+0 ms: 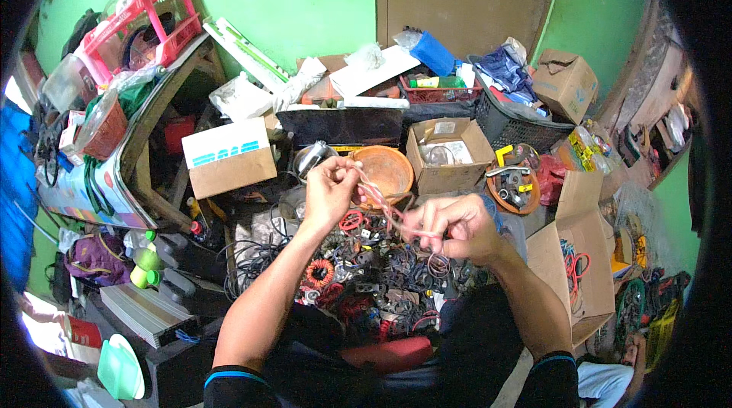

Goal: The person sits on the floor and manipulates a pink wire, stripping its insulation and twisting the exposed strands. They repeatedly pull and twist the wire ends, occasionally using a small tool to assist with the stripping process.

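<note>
My left hand [329, 193] pinches one end of a thin, reddish, partly see-through wire [374, 194] between thumb and fingers. The wire runs slack and tangled down to the right. My right hand [457, 229] has its fingers curled round the other part of it, slightly blurred. Both hands are held up above a heap of wires and small electrical parts [374, 278]. In that heap lie an orange-red wound coil [319, 273] and a small red ring-shaped part [351, 220]. Just beyond the hands sits an orange-brown bowl [385, 168].
An open cardboard box [587, 286] with coloured cables stands at the right. Other boxes [229, 158] and a black crate [518, 122] line the back. A silver finned metal case [149, 309] lies at the left. Another person's light-blue trouser leg [604, 381] shows at lower right.
</note>
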Available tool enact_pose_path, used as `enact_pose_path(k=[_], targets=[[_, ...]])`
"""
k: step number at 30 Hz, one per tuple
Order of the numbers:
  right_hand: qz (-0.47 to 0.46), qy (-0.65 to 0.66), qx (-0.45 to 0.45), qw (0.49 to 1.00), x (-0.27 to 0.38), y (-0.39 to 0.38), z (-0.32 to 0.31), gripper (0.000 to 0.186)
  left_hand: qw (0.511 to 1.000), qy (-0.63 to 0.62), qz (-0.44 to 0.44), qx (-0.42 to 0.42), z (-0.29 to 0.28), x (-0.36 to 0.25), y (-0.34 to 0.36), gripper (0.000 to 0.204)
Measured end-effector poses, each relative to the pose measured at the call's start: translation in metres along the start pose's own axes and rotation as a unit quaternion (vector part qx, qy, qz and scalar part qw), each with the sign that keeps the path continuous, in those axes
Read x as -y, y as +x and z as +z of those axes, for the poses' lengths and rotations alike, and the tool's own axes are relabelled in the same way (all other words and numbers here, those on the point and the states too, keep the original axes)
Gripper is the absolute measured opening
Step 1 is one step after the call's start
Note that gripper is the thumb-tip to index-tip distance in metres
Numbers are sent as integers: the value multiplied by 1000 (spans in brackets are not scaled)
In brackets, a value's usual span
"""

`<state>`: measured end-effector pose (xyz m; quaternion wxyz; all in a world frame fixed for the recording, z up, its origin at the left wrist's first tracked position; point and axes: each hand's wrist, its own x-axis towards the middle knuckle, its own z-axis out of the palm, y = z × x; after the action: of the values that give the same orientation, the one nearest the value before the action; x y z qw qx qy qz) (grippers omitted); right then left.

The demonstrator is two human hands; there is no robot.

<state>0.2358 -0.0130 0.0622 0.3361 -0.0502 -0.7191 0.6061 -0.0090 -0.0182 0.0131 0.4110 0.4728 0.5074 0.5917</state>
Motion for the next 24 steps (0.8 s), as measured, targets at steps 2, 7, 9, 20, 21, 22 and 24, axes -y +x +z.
enact_pose_path(k=[2,7,9,20,21,22,24], targets=[[174,38,34,983,10,-1,1,28,1000,4,2,-5,-1,0,0,7],[223,-77,41,971,13,-6,-12,17,988,-128,-52,62,-13,-11,-6,30],[-34,57,-23,998,19,-8,-17,15,984,-147,-94,42,-23,-16,-1,32],[128,-11,-33,991,36,-26,-36,18,953,-223,-139,149,-42,-22,1,23],[-31,84,-39,995,31,-27,-40,12,975,-129,-135,118,-41,-28,1,18],[-63,163,-63,983,36,-29,-47,9,987,-35,-129,84,-40,-31,2,15],[75,157,-113,978,49,-34,-47,11,994,54,-78,54,-39,-17,5,19]])
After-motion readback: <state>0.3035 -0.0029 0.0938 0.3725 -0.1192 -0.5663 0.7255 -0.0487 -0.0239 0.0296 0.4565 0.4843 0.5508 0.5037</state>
